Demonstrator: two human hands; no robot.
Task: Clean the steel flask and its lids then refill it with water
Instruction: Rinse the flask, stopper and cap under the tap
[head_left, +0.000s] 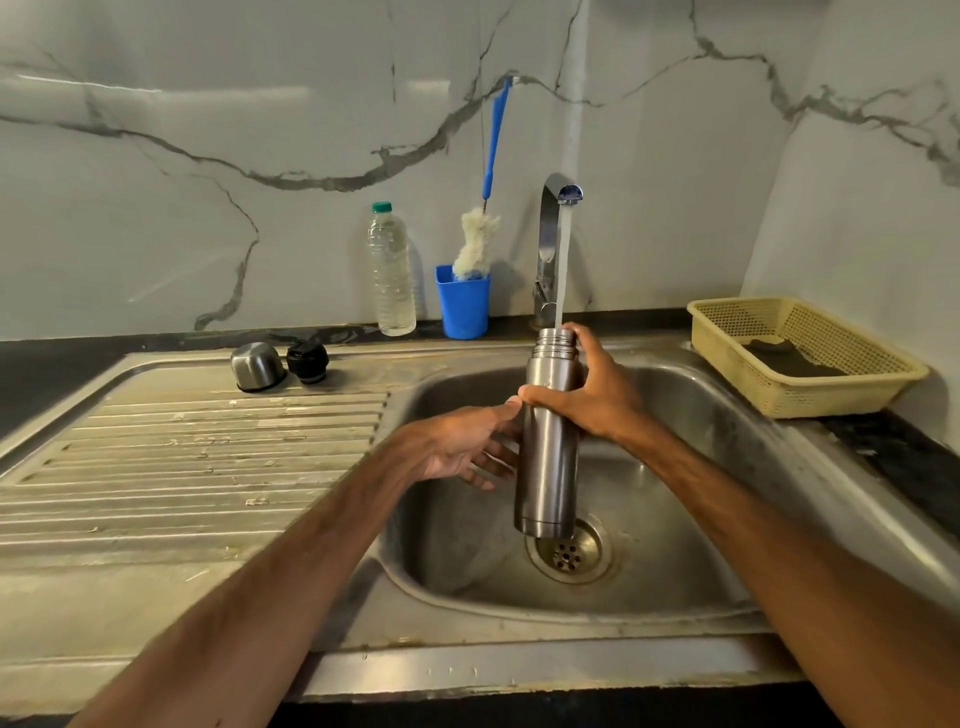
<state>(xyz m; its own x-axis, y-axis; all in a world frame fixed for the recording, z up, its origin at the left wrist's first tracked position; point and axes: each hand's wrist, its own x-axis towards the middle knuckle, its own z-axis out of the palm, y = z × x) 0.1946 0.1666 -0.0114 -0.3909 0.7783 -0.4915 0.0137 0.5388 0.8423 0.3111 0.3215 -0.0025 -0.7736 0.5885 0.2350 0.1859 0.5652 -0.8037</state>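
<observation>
While water (564, 260) pours in, right hand (597, 396) grips flask (548, 470), left hand (462, 448) beside

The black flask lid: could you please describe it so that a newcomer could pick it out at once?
Start at the ribbed steel draining board left of the sink. At its back edge, two small caps sit side by side. The black lid is the right one; its neighbour, the steel cup, is shiny metal.

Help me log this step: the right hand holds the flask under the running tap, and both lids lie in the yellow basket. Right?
No. The head view shows the steel lid and black lid on the draining board, not in the basket; the right hand does hold the flask under the running tap.
</observation>
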